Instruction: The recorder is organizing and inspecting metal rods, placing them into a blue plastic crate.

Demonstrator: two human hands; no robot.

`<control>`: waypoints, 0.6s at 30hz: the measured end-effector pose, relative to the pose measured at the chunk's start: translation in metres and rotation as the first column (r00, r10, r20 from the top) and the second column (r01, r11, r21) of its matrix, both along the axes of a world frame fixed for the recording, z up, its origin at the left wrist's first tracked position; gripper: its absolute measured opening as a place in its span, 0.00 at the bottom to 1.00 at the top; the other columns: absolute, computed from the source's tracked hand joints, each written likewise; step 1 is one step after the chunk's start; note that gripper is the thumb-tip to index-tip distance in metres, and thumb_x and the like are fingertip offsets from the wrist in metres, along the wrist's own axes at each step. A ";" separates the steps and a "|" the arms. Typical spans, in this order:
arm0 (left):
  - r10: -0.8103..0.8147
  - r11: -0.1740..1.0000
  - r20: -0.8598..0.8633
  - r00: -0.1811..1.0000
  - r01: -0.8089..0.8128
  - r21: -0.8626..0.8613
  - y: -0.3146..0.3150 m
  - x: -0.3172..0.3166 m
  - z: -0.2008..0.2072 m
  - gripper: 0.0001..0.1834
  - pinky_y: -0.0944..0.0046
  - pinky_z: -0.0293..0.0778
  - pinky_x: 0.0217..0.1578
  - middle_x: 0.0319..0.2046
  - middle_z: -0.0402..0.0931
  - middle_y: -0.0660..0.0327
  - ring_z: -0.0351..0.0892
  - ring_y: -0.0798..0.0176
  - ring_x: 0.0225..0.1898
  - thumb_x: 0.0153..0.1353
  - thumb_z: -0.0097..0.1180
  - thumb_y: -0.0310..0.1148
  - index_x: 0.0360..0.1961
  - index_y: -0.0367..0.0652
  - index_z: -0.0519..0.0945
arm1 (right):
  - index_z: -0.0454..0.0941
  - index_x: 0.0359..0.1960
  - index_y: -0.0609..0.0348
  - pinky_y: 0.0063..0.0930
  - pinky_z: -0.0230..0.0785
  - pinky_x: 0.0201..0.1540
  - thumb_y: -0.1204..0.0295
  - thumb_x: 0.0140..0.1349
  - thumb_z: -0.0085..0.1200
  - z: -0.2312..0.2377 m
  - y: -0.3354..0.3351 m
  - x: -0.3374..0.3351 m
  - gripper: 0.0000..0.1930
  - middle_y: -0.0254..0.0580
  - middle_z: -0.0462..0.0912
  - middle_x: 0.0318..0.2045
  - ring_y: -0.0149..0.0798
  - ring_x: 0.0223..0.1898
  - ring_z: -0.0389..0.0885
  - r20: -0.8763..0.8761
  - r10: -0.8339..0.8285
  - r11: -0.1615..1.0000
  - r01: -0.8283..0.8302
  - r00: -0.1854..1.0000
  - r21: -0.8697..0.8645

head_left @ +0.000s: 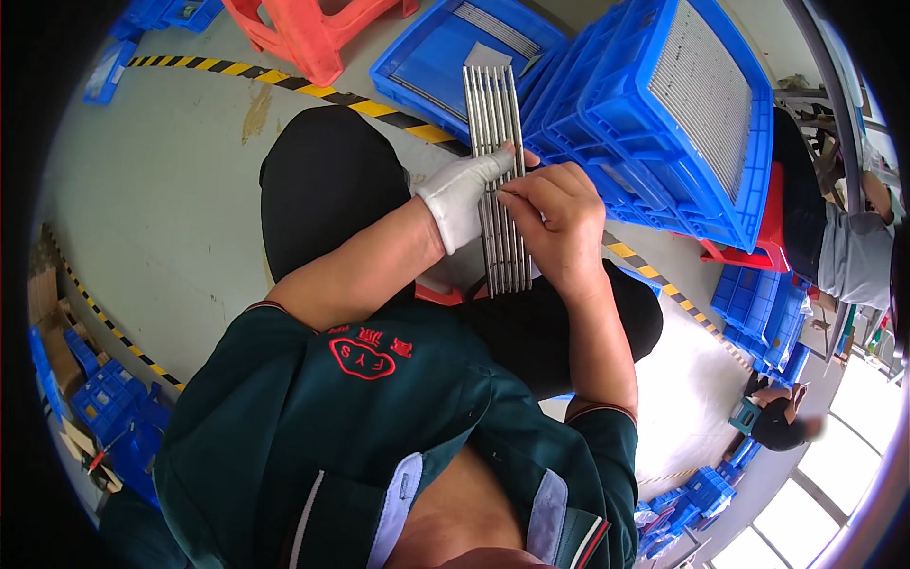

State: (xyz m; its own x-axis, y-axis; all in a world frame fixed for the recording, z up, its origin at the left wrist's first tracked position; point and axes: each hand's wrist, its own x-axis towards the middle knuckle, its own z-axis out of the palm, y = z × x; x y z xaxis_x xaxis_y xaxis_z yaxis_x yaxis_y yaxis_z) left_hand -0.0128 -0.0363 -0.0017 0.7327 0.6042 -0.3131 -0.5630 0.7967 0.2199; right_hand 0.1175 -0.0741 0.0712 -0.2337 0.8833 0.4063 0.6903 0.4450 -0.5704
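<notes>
A flat row of several slim silver metal rods (495, 106) stands out over my lap, side by side, their far ends near a blue crate. My left hand (457, 197), in a white glove with bare fingertips showing, is closed around the row at about its middle. My bare right hand (561, 213) is on the near right side of the rods. Its thumb and forefinger are pinched together against the face of the row. Whatever lies between those fingertips is too small or hidden to make out.
Right of the rods, stacked blue crates (607, 128) hold many packed rods (706, 100) in the top one. Ahead lies a low blue crate (403, 71) with a few rods, beside a red stool (313, 38). Yellow-black floor tape (284, 81) runs past. Two other people sit at the right.
</notes>
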 end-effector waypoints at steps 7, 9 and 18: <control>0.020 1.000 -0.032 0.999 -0.021 -0.016 0.001 0.002 0.001 0.17 0.65 0.75 0.42 0.35 0.76 0.59 0.78 0.65 0.37 0.69 0.40 0.41 0.43 0.39 0.75 | 0.80 0.23 0.60 0.31 0.69 0.32 0.79 0.40 0.63 -0.001 0.001 -0.005 0.07 0.38 0.78 0.22 0.40 0.26 0.74 0.147 0.007 0.997 -0.019 0.989 0.080; 0.021 0.999 0.010 1.000 -0.020 -0.031 0.000 0.000 0.001 0.17 0.65 0.75 0.42 0.35 0.76 0.59 0.78 0.65 0.37 0.69 0.40 0.41 0.43 0.40 0.75 | 0.80 0.23 0.59 0.31 0.69 0.32 0.79 0.40 0.63 -0.002 0.002 -0.005 0.07 0.38 0.78 0.22 0.40 0.27 0.75 0.149 0.017 0.996 -0.030 0.989 0.083; -0.027 0.999 -0.007 1.000 0.027 0.025 0.000 -0.002 0.007 0.18 0.64 0.76 0.41 0.35 0.76 0.58 0.78 0.63 0.37 0.69 0.40 0.43 0.45 0.39 0.74 | 0.81 0.25 0.61 0.30 0.69 0.33 0.79 0.45 0.62 0.001 -0.002 -0.002 0.04 0.38 0.79 0.24 0.38 0.29 0.76 -0.097 -0.040 0.994 0.029 0.995 -0.105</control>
